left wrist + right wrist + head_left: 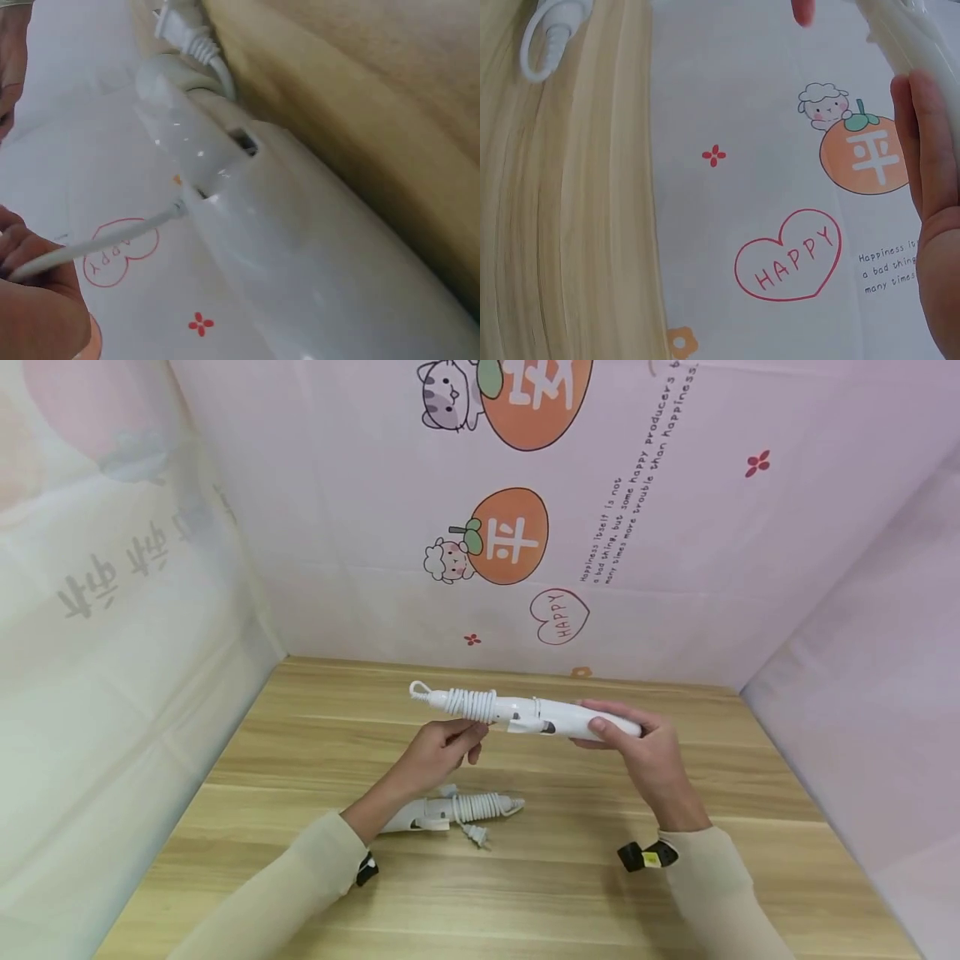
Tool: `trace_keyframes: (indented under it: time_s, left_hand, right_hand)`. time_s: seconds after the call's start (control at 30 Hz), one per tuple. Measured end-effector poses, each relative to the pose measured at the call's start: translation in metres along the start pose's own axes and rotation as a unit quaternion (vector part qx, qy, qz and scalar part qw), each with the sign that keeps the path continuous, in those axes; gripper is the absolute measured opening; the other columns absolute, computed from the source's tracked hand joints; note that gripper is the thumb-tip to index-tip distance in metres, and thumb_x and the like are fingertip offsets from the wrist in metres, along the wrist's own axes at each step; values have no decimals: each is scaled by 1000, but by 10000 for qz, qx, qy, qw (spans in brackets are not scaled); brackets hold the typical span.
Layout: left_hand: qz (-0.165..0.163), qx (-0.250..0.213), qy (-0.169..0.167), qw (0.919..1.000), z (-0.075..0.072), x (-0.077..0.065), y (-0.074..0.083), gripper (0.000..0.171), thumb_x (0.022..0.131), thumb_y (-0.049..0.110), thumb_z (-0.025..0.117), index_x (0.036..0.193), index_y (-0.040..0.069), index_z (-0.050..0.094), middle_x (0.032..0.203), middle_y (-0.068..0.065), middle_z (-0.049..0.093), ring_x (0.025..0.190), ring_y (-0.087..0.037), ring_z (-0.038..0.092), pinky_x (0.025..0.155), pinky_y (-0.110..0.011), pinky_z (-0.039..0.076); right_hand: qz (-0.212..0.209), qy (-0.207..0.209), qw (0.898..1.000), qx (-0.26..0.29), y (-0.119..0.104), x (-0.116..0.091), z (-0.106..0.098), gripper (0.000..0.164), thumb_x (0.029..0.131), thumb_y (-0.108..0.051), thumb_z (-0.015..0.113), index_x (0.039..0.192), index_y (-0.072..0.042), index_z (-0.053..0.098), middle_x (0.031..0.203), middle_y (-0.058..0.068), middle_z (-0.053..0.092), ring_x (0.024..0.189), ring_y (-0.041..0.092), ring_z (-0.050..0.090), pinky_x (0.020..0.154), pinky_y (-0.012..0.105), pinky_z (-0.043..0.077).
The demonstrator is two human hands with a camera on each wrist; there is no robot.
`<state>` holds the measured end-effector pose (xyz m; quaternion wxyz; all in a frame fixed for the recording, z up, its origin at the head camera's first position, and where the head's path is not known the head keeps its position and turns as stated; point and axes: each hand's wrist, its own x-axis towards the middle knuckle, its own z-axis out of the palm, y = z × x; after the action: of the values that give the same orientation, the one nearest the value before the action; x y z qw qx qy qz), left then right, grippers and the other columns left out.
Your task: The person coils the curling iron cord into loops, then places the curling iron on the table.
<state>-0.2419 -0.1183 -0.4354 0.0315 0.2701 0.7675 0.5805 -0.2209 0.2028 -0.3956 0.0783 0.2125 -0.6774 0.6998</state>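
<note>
My right hand (651,745) grips the plain end of a white styling wand (577,720), with the thumb on the near side. Held nearly level above the table, the wand has its cord (472,704) wound in coils round the other end. My left hand (442,752) is just below those coils, and its fingers pinch a loose white cord (97,244). In the left wrist view this cord runs towards a second white wand (300,217). That one lies on the table beneath my left wrist, its coiled cord (480,807) and plug (476,835) showing.
The wooden tabletop (570,877) ends at a printed cloth wall (360,527) at the back. More cloth walls stand on the left (135,677) and right (870,693). A dark wrist strap (647,857) is on my right wrist.
</note>
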Motion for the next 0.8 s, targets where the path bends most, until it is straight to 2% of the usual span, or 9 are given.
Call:
trace_keyframes:
  time_s: [0.07, 0.23, 0.3, 0.4, 0.5, 0.57, 0.63, 0.7, 0.8]
  left_hand:
    - [-23, 311, 76, 9995, 2, 2, 5, 40, 118, 30, 51, 96, 7, 75, 72, -4, 57, 54, -10, 32, 59, -27, 37]
    - [-39, 1003, -23, 9950, 2, 4, 21, 47, 118, 31, 49, 79, 11, 63, 72, -12, 59, 54, -9, 33, 60, -28, 38]
    - [6, 1217, -116, 9925, 0, 6, 26, 43, 118, 31, 50, 86, 12, 71, 70, -9, 57, 54, -8, 34, 60, -28, 38]
    - [156, 1374, -285, 9900, -2, 8, 30, 34, 118, 28, 51, 115, 12, 80, 73, -3, 58, 58, -7, 38, 62, -27, 40]
    - [302, 1458, -438, 9879, -3, 8, 31, 35, 117, 26, 53, 141, 11, 74, 96, -4, 77, 72, -7, 54, 69, -26, 49]
    - [415, 1606, -519, 9848, -3, 8, 32, 35, 117, 25, 53, 140, 10, 74, 120, -5, 80, 86, -8, 63, 78, -26, 54]
    - [493, 1653, -558, 9834, -3, 7, 33, 35, 117, 25, 53, 139, 9, 75, 135, -6, 78, 96, -9, 65, 84, -28, 56]
    - [483, 1656, -548, 9835, -3, 6, 34, 35, 117, 25, 51, 136, 9, 76, 131, -5, 79, 86, -8, 62, 80, -28, 54]
    - [385, 1663, -418, 9844, -3, 3, 38, 35, 118, 27, 50, 129, 12, 80, 117, -2, 80, 68, -6, 44, 73, -28, 47]
  right_hand:
    - [-114, 100, 9999, -23, 2, 2, 0, 26, 101, 10, 69, 127, 16, 72, 126, 6, 81, 113, 21, 78, 85, 43, 65]
    - [-422, 220, 9989, 37, 9, 3, -1, 27, 100, 14, 68, 125, 22, 68, 123, 5, 82, 113, 22, 78, 83, 44, 65]
    - [-443, 287, 9985, 138, 11, 3, 0, 26, 100, 14, 67, 125, 22, 69, 122, 7, 82, 111, 24, 79, 83, 44, 65]
    - [-463, 348, 9974, 436, 11, 3, 1, 24, 100, 17, 63, 123, 23, 69, 122, 12, 81, 110, 26, 79, 81, 44, 66]
    - [-514, 302, 9957, 714, 12, 3, 1, 24, 101, 20, 59, 123, 23, 69, 122, 16, 81, 111, 28, 79, 81, 44, 66]
    - [-549, 225, 9949, 817, 11, 3, 2, 25, 101, 20, 58, 123, 23, 69, 122, 17, 81, 112, 28, 79, 81, 45, 66]
    - [-547, 210, 9949, 818, 11, 3, 3, 25, 101, 20, 58, 123, 22, 70, 122, 17, 81, 112, 28, 79, 81, 44, 66]
    - [-536, 267, 9951, 785, 10, 3, 3, 24, 101, 19, 59, 123, 21, 70, 122, 17, 81, 111, 28, 79, 81, 44, 66]
    - [-507, 438, 9957, 633, 9, 3, 3, 24, 101, 19, 61, 122, 22, 70, 121, 15, 81, 109, 27, 79, 80, 43, 66]
